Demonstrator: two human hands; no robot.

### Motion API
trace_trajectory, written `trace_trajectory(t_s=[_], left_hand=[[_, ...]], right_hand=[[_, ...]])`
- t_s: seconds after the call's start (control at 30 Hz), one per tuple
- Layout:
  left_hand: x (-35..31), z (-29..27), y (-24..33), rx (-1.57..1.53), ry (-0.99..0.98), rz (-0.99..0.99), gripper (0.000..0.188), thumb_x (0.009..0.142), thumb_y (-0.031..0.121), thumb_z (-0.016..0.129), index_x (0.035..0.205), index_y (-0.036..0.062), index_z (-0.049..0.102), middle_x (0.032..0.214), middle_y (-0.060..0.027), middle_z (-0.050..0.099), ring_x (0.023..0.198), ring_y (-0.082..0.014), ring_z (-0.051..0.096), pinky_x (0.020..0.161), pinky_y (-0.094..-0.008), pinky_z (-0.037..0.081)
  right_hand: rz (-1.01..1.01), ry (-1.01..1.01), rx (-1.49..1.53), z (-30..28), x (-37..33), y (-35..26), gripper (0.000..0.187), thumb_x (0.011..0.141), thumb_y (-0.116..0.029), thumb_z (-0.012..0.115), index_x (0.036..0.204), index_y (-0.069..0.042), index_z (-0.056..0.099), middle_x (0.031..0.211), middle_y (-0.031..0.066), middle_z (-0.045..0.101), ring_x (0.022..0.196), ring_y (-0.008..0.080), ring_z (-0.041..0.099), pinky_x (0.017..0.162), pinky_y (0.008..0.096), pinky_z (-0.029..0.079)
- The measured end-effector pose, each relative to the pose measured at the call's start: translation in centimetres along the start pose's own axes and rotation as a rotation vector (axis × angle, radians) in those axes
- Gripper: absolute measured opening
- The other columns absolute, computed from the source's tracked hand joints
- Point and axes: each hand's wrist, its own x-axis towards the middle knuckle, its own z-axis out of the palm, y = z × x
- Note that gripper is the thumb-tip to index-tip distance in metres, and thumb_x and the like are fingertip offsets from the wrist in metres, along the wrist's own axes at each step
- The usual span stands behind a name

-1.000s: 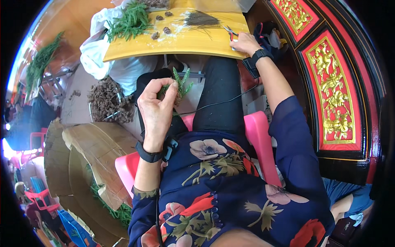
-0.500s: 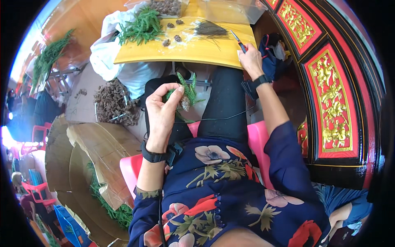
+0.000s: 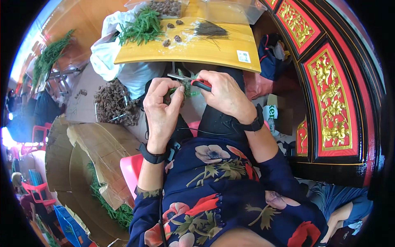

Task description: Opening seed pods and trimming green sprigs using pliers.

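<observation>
Over my lap, my left hand (image 3: 160, 109) pinches a small green artificial pine sprig (image 3: 190, 91) between thumb and fingers. A pine cone was visible on the sprig half a second ago; my fingers mostly hide it here. My right hand (image 3: 228, 92) grips pliers (image 3: 201, 85) with red and black handles. Their metal jaws point left and lie across the top of the sprig, just beyond my left fingertips. Whether the jaws are closed on anything I cannot tell.
Ahead, a yellow table (image 3: 177, 57) carries thin dark wires (image 3: 210, 29), green sprigs (image 3: 144, 26) and loose pine cones (image 3: 166, 43). A brown heap (image 3: 115, 103) lies on the floor left. Nearer stands a torn cardboard box (image 3: 103, 144). A carved red-gold panel (image 3: 333, 99) borders the right.
My right hand has come from the table's right corner, down and left, bringing the pliers to the sprig. My left hand has stayed nearly in place, still pinching the sprig.
</observation>
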Motion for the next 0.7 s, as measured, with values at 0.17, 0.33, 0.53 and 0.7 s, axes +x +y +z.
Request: trace_trajectory(t_s=[0.17, 0.33, 0.53, 0.7], left_hand=[[0.2, -0.1, -0.7, 0.094, 0.033, 0.266, 0.005, 0.079, 0.000, 0.063, 0.083, -0.0016, 0.061, 0.084, -0.0065, 0.060, 0.067, -0.0101, 0.056, 0.059, -0.0219, 0.043], [-0.1, -0.2, 1.6, -0.195, -0.062, 0.062, 0.006, 0.082, 0.003, 0.062, 0.086, -0.0013, 0.059, 0.091, -0.0060, 0.063, 0.075, -0.0086, 0.056, 0.066, -0.0207, 0.042], [0.1, -1.1, -0.5, -0.725, -0.227, -0.342, 0.007, 0.084, 0.006, 0.060, 0.088, 0.0005, 0.059, 0.098, -0.0076, 0.064, 0.076, -0.0075, 0.055, 0.070, -0.0200, 0.043], [0.0, -1.6, -1.1, -1.012, -0.303, -0.387, 0.010, 0.085, 0.009, 0.060, 0.087, 0.0015, 0.054, 0.085, -0.0110, 0.061, 0.080, -0.0168, 0.059, 0.072, -0.0263, 0.048]], right_hand=[[0.072, -0.170, 0.087, -0.6, 0.0, 0.1, 0.016, 0.074, -0.008, 0.060, 0.089, -0.001, 0.057, 0.080, 0.0221, 0.059, 0.080, 0.0415, 0.057, 0.067, 0.0431, 0.045], [0.017, -0.153, 0.062, -0.3, -0.3, 0.7, 0.016, 0.074, -0.011, 0.057, 0.088, -0.003, 0.061, 0.079, 0.0229, 0.062, 0.077, 0.0411, 0.060, 0.069, 0.0457, 0.047], [-0.034, -0.001, 0.081, -1.8, -0.2, 0.6, 0.020, 0.073, -0.005, 0.059, 0.092, -0.001, 0.058, 0.080, 0.0175, 0.060, 0.076, 0.0348, 0.059, 0.069, 0.0364, 0.046], [-0.280, -0.095, 0.178, -3.1, 0.9, 1.3, 0.023, 0.070, -0.001, 0.060, 0.093, -0.001, 0.057, 0.082, 0.0122, 0.060, 0.076, 0.0285, 0.059, 0.071, 0.0340, 0.046]])
